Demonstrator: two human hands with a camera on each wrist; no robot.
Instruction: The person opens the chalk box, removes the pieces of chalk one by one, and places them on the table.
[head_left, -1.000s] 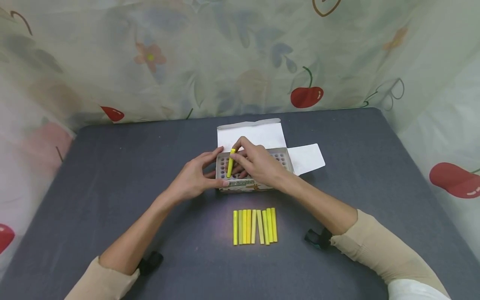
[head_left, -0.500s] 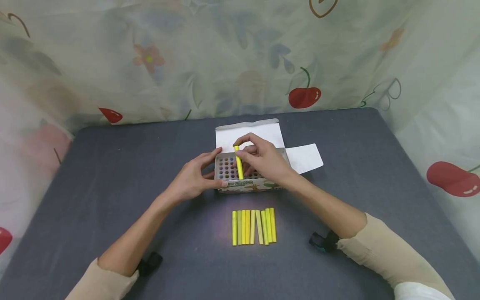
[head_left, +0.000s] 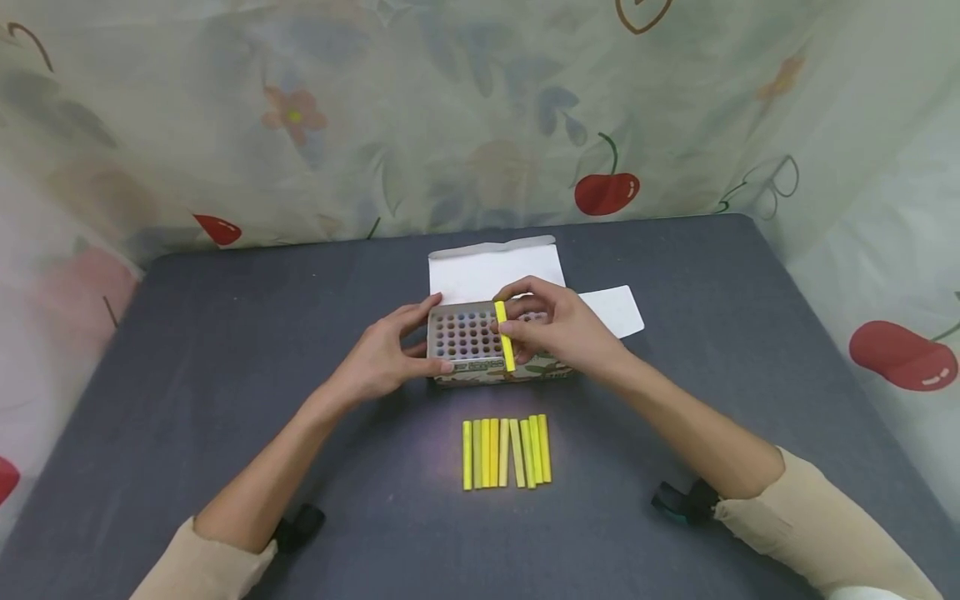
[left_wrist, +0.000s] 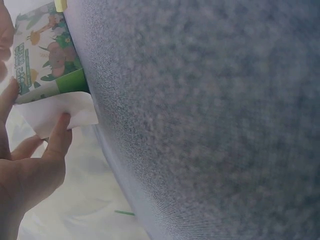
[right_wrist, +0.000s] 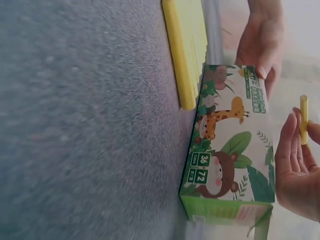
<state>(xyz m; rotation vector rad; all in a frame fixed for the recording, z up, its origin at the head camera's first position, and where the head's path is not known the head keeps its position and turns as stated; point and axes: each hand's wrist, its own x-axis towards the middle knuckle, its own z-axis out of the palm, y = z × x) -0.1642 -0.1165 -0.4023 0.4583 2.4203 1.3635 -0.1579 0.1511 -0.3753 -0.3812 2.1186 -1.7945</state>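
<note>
A cardboard box printed with cartoon animals stands on the table, lid up, showing rows of round holes inside. My left hand holds its left end, thumb on the front wall and fingers along the side and back corner. Between thumb and fingertips my right hand pinches a yellow chalk stick, tilted above the box's front edge. The right wrist view shows that stick raised apart from the box. Several yellow chalk sticks lie side by side in a row in front of the box.
The box's white lid flap leans back behind it, and a side flap sticks out on the right. Dark grey cloth covers the table. A patterned curtain hangs behind and at both sides.
My right hand has moved rightward and slightly nearer with the chalk stick, from the box's left part to over its front edge, uncovering the left holes. The left hand stays on the box.
</note>
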